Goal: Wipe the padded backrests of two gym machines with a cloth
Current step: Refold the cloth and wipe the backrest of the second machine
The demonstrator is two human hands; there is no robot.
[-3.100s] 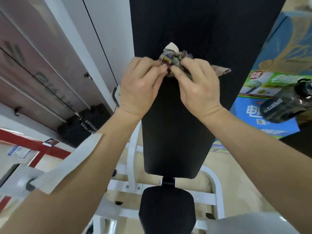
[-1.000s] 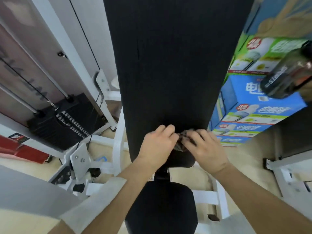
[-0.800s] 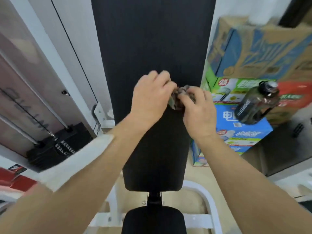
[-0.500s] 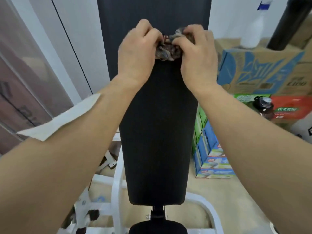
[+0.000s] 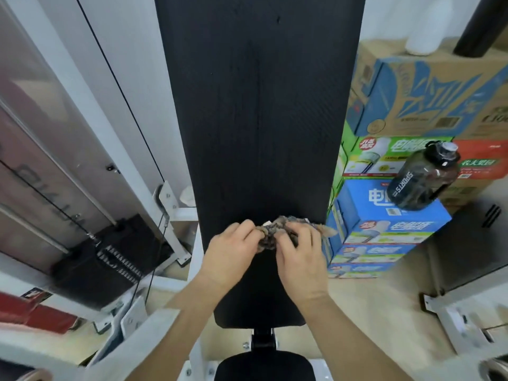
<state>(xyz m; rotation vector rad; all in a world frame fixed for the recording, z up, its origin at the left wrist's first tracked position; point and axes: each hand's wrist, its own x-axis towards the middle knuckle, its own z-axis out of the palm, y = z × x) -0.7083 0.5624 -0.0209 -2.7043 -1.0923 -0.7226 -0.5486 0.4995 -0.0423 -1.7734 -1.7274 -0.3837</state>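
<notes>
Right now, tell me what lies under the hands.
A crumpled cloth, gripped by the left hand and right hand against the black backrest. The part of the cloth beneath the fingers is hidden.

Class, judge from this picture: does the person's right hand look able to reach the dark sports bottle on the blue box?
Probably yes: nothing stands between the right hand and the bottle, which sits in the open beside the backrest. But its fingers grip the cloth, and depth is unclear.

Both hands (image 5: 229,253) (image 5: 299,259) grip cloth (image 5: 272,235) against black backrest (image 5: 258,119).
</notes>
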